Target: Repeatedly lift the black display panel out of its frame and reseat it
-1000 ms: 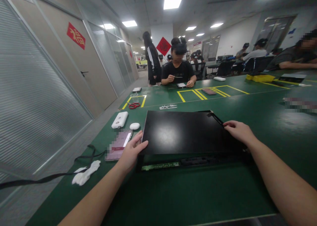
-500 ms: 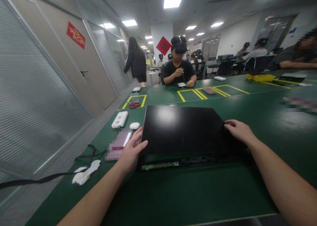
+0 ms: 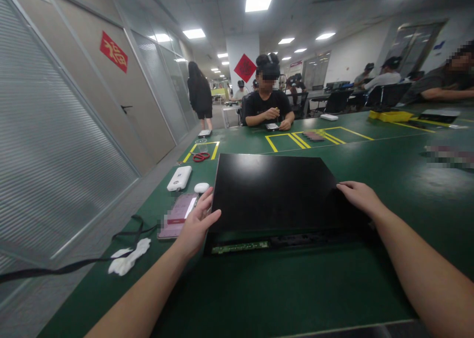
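Note:
A black flat screen panel [image 3: 272,195] lies face up in front of me, between my two hands. My left hand [image 3: 198,222] grips its left edge, thumb on the front surface and the other fingers along the side. At the right edge, my right hand [image 3: 357,197] holds the panel with its fingers together; the fingertips are partly hidden behind it. Beneath the panel's near edge shows a dark frame [image 3: 296,240] with a strip of green circuit board [image 3: 240,247]. Whether the panel touches that frame is hard to tell.
On the green table [image 3: 266,293], left of the panel, are a pinkish phone [image 3: 181,212], a white earbud case [image 3: 202,187], a white power bank [image 3: 179,178], red-handled scissors [image 3: 201,157], crumpled tissue [image 3: 129,259] and a black strap [image 3: 74,266]. Across sits a person [image 3: 268,103].
The panel's far edge has risen slightly and its glare has faded. My hands keep their hold. In the background, a walking person has moved; the seated person's raised hand is lower.

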Motion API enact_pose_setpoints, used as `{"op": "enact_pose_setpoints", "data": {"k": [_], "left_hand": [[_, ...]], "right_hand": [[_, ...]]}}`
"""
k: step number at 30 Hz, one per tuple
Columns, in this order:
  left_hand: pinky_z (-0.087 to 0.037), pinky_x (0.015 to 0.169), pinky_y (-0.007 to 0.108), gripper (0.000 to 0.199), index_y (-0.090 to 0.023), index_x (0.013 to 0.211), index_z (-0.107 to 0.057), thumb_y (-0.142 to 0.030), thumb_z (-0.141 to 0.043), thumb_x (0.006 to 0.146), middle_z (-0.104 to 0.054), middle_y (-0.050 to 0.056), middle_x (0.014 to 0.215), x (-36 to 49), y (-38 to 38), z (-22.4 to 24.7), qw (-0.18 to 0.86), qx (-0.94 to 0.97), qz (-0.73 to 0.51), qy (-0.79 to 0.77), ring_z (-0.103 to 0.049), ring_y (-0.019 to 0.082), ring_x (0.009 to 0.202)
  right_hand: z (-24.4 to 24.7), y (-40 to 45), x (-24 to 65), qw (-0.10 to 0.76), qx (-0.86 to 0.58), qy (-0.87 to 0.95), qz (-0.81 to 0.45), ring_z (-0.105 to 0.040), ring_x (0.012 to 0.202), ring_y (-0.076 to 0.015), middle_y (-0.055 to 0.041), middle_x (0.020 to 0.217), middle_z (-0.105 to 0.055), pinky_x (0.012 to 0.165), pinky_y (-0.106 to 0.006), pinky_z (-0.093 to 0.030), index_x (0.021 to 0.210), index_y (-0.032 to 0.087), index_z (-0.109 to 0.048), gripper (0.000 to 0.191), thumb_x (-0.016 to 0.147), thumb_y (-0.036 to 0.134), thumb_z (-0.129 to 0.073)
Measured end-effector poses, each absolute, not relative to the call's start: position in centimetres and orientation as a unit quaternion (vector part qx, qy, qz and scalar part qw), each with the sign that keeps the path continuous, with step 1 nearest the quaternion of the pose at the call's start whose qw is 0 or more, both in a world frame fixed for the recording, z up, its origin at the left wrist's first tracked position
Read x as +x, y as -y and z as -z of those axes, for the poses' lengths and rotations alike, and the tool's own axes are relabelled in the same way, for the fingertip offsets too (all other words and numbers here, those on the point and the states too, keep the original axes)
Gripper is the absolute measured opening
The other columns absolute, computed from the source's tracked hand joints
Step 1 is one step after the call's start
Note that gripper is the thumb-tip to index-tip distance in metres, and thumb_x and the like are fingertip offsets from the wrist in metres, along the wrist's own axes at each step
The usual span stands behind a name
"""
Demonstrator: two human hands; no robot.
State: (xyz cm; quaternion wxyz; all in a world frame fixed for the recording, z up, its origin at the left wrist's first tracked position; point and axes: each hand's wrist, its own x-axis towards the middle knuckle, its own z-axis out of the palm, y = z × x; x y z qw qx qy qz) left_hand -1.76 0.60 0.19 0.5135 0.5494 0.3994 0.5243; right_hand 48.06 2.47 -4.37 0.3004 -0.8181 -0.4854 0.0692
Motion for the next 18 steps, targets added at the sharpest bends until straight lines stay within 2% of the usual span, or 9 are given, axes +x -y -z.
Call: {"op": "enact_pose_setpoints", "data": {"k": [3,9,15,18], "left_hand": [[-0.034,0.122,0.040,0.054,-0.029,0.122,-0.077,-0.037,-0.088,0.070,-0.037,0.004,0.165,-1.7,-0.5,-0.3,0.514,0.550,-0.522,-0.401,-0.022,0.035,0.156],[-0.032,0.122,0.041,0.053,-0.025,0.123,-0.076,-0.035,-0.087,0.072,-0.045,0.008,0.161,-1.8,-0.6,-0.2,0.530,0.542,-0.521,-0.392,-0.028,0.034,0.154],[-0.038,0.119,0.043,0.064,-0.022,0.129,-0.073,-0.030,-0.088,0.067,-0.067,0.010,0.138,-1.7,-0.7,-0.6,0.562,0.483,-0.541,-0.397,-0.049,0.036,0.141],[-0.044,0.113,0.041,0.059,-0.019,0.123,-0.075,-0.029,-0.087,0.066,-0.073,0.010,0.128,-1.8,-0.8,-0.9,0.570,0.459,-0.555,-0.396,-0.057,0.035,0.133]], "right_hand": [[3.8,-2.3,47.3,0.317,-0.826,0.452,-0.112,-0.070,0.099,-0.0302,-0.0118,0.106,-0.077,0.085,-0.039,-0.054,0.088,0.021,-0.080,0.030,0.079,0.043,-0.061],[3.5,-1.9,46.5,0.423,-0.798,0.391,-0.175,-0.070,0.098,-0.0299,-0.0108,0.096,-0.078,0.090,-0.041,-0.052,0.077,0.022,-0.077,0.021,0.071,0.040,-0.068],[3.3,-1.7,46.7,0.489,-0.769,0.367,-0.189,-0.068,0.103,-0.0320,-0.0153,0.098,-0.078,0.097,-0.042,-0.048,0.074,0.019,-0.077,0.019,0.064,0.034,-0.073],[3.2,-1.7,46.8,0.529,-0.742,0.360,-0.200,-0.067,0.102,-0.0317,-0.0111,0.091,-0.077,0.099,-0.044,-0.047,0.073,0.021,-0.075,0.018,0.061,0.034,-0.074]]}}
